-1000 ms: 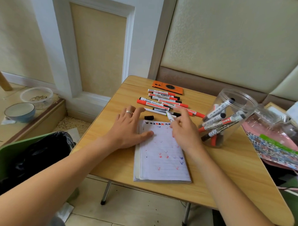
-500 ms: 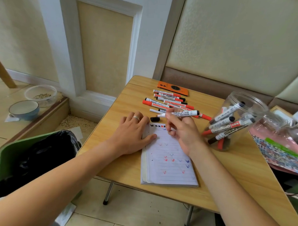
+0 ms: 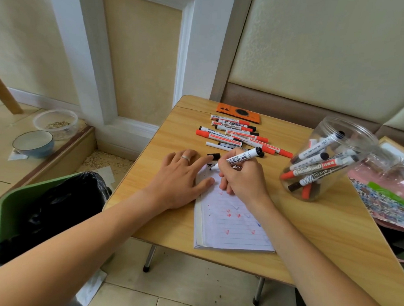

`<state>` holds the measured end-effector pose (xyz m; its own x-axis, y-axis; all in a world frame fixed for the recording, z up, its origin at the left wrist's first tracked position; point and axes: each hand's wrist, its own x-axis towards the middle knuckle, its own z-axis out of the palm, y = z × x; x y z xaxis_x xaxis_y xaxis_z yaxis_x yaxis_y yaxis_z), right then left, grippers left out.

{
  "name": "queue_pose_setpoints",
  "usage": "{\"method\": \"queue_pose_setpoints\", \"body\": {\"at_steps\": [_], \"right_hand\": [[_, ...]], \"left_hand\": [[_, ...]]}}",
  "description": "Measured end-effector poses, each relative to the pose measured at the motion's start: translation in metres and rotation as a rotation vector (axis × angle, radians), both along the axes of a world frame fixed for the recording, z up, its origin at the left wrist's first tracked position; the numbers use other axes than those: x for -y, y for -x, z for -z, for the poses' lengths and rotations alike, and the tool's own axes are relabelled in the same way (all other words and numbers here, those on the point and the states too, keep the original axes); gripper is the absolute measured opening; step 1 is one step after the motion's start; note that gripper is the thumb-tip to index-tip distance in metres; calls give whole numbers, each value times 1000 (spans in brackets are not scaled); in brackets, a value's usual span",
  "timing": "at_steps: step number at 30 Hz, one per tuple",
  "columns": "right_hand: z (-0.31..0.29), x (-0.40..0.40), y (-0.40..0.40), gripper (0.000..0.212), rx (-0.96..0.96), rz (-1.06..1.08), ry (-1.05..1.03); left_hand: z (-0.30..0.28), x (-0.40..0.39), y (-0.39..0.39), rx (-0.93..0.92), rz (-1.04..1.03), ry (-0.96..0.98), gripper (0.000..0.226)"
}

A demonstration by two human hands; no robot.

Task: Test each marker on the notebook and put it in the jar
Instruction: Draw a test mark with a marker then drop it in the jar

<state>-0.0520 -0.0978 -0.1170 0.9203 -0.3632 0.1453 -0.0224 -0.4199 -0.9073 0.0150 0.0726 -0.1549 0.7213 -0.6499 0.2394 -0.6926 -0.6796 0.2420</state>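
A lined notebook (image 3: 233, 225) with red, blue and black test marks lies open on the wooden table (image 3: 319, 228). My left hand (image 3: 182, 177) presses flat on its top left corner. My right hand (image 3: 243, 177) grips an uncapped black marker (image 3: 239, 158), tip down on the page's top edge. Its black cap (image 3: 214, 156) lies just beyond my left fingers. Several red and black markers (image 3: 233, 135) lie in a row farther back. A clear plastic jar (image 3: 329, 159) with several markers inside stands tilted at the right.
An orange phone (image 3: 238, 113) lies at the table's far edge. Colourful plastic bags (image 3: 387, 200) crowd the right side. A green bin with a black liner (image 3: 45, 211) stands left of the table. A blue bowl (image 3: 33, 143) and a clear container (image 3: 55, 122) sit on the floor step.
My right hand turned the black marker in its fingers and brought its tip down onto the top of the page. My left hand stayed on the notebook.
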Motion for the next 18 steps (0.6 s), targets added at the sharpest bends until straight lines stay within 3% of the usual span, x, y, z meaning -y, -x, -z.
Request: {"method": "queue_pose_setpoints", "body": {"at_steps": [18], "right_hand": [[4, 2, 0, 8, 16, -15, 9]], "left_hand": [[-4, -3, 1, -75, 0, -139, 93]]}}
